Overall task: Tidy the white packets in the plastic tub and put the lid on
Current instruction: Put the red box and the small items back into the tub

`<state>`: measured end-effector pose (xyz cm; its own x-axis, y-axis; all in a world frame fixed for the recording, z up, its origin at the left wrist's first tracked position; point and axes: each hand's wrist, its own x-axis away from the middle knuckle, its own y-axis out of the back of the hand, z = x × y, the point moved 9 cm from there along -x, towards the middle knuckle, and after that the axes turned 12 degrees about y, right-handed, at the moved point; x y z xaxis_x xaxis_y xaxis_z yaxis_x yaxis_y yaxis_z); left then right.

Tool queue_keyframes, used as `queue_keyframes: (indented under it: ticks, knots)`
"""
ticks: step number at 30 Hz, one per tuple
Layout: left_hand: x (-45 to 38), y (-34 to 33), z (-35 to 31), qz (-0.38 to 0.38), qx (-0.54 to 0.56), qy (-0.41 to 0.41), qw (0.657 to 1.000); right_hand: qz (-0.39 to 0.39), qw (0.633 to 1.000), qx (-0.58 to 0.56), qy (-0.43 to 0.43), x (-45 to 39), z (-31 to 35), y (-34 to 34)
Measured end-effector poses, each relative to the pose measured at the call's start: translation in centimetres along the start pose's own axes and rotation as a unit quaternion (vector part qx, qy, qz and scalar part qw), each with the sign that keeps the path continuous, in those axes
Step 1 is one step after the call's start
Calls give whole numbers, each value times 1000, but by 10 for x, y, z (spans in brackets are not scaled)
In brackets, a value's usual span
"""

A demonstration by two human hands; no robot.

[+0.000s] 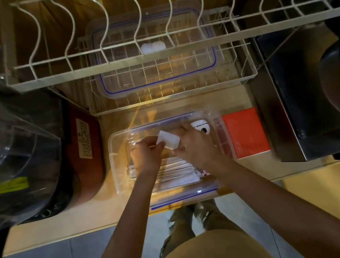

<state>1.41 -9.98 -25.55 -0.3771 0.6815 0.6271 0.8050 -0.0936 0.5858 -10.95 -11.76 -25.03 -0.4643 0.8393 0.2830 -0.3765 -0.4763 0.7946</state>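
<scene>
both hands over the clear plastic tub (117, 160) on the counter (52, 225). left hand (146, 154) & right hand (194, 145) pinch one white packet (168, 140) betw. them. more white packets (172, 173) stacked in tub below. lid (152, 57) lies in wire rack (241, 65) behind, off the tub.

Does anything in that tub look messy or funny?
A little. The packets at the near end of the tub lie in a neat row, but one packet is up out of the row, tilted, pinched between the left hand and right hand. A white round thing sits at the far end; I cannot tell what it is.
</scene>
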Motion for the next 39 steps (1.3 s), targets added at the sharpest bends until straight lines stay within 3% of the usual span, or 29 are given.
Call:
queue_keyframes:
  ticks: [4, 8, 12, 18, 24, 31, 34, 39]
  knots:
    - [1, -11, -2, 25, 89, 7, 996, -132, 984, -94, -78, 26, -12, 7]
    - [7, -27, -9, 29, 105, -17, 994, -187, 963, -126, -149, 35, -29, 1]
    - [6, -33, -12, 26, 113, -25, 993, -191, 967, -112, -128, 34, -30, 0]
    - [3, -37, -12, 18, 99, -35, 994, -201, 952, -194, -129, 38, -35, 0]
    - [-1, -49, -5, 52, 82, -46, 994, -189, 949, -212, -135, 39, -35, 2]
    - [26, -35, -56, -15, -92, -189, 978, -185, 951, -221, -114, 49, -30, 26]
    - [41, -40, -87, 18, -172, -249, 953, -229, 913, -312, -131, 69, -37, 43]
    - [67, -68, -142, 97, -240, -349, 901, -380, 775, -453, -224, 125, -72, 66]
